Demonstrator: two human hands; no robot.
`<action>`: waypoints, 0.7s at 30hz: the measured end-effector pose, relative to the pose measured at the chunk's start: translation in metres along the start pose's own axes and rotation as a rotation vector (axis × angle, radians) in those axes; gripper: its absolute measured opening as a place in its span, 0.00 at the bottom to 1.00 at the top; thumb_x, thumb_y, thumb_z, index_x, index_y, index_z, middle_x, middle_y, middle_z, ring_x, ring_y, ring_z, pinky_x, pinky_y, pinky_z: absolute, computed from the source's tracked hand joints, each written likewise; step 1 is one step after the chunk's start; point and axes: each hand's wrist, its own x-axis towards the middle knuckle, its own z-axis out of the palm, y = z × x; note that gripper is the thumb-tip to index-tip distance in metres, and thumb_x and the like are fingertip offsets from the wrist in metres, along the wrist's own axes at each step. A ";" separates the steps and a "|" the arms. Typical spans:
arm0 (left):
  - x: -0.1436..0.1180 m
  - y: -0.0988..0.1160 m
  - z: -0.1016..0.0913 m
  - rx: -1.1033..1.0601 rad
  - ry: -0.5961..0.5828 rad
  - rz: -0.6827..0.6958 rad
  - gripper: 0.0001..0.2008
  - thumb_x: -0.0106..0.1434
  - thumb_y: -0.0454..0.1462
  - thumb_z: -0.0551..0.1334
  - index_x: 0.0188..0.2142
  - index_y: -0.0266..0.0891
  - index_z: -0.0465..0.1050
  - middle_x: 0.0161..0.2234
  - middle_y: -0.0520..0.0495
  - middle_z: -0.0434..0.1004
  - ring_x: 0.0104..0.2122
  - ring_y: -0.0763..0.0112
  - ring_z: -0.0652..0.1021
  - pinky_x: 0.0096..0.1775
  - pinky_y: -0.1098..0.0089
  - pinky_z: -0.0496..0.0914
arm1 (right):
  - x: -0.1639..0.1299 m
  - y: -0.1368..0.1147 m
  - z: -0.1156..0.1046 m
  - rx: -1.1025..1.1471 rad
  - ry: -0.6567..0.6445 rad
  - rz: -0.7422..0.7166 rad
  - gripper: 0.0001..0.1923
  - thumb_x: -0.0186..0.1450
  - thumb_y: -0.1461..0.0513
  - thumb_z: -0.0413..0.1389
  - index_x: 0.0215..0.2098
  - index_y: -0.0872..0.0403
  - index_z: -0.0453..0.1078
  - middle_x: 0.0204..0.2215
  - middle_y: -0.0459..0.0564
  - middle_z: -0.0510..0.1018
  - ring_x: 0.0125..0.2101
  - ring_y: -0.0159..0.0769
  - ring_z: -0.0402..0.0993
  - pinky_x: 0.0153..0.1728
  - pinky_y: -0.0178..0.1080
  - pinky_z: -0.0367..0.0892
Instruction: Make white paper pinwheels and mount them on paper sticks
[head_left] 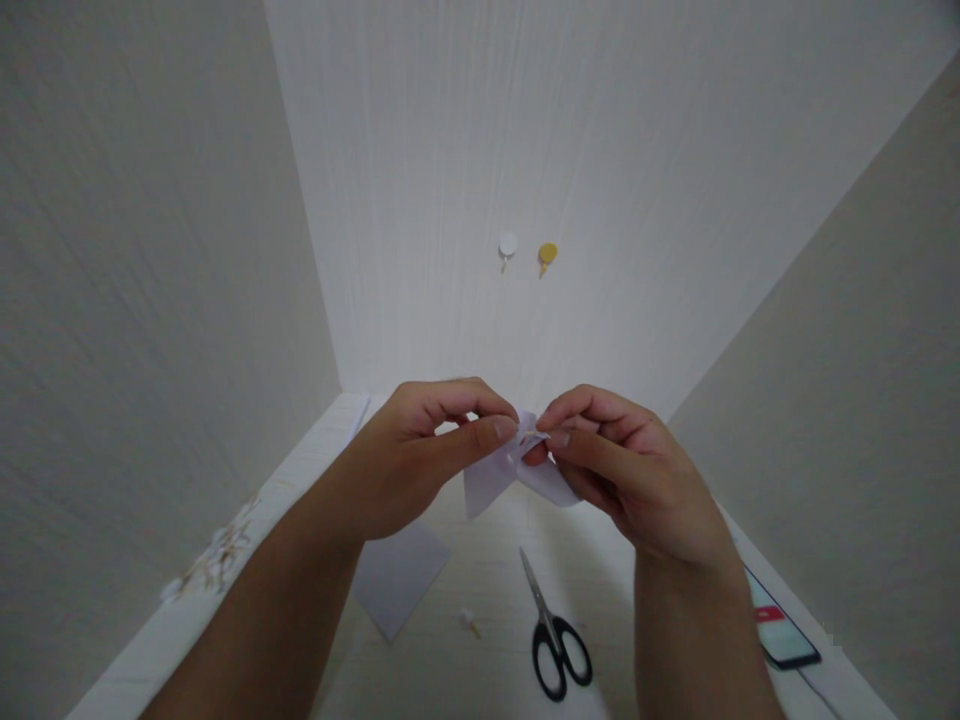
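Between my two hands, above the table, is a piece of thin white paper (487,480), gathered at its middle with its ends flaring out below like a bow. My left hand (442,440) pinches its gathered part between thumb and forefinger. From the other side my right hand (607,450) pinches the same gather, its fingertips almost meeting the left ones. Something thin and pale runs across the gather at the fingertips; it is too small to make out. Below the hands lie scissors (551,630) with black handles, blades pointing away from me.
A flat white paper sheet (401,580) lies beside my left forearm. Near the scissors is a small white-and-yellow piece (469,622). Several small brown-and-white bits (221,550) sit at the left wall. A phone (780,620) with a cable lies right. White (508,245) and yellow (548,254) hooks are on the wall.
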 end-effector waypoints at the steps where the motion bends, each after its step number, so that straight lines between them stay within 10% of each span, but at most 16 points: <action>1: 0.000 0.000 0.000 -0.005 -0.002 0.003 0.09 0.68 0.40 0.64 0.34 0.39 0.82 0.32 0.48 0.80 0.32 0.69 0.76 0.34 0.70 0.69 | 0.000 0.000 0.000 0.008 -0.008 -0.003 0.05 0.65 0.60 0.65 0.37 0.53 0.77 0.28 0.47 0.85 0.13 0.20 0.49 0.15 0.32 0.41; 21: -0.001 -0.001 -0.001 0.185 0.140 0.169 0.04 0.64 0.34 0.68 0.36 0.45 0.83 0.36 0.51 0.81 0.39 0.68 0.78 0.44 0.66 0.71 | 0.001 0.001 0.001 0.026 -0.043 0.015 0.03 0.66 0.61 0.65 0.37 0.53 0.78 0.28 0.47 0.85 0.13 0.20 0.49 0.14 0.30 0.40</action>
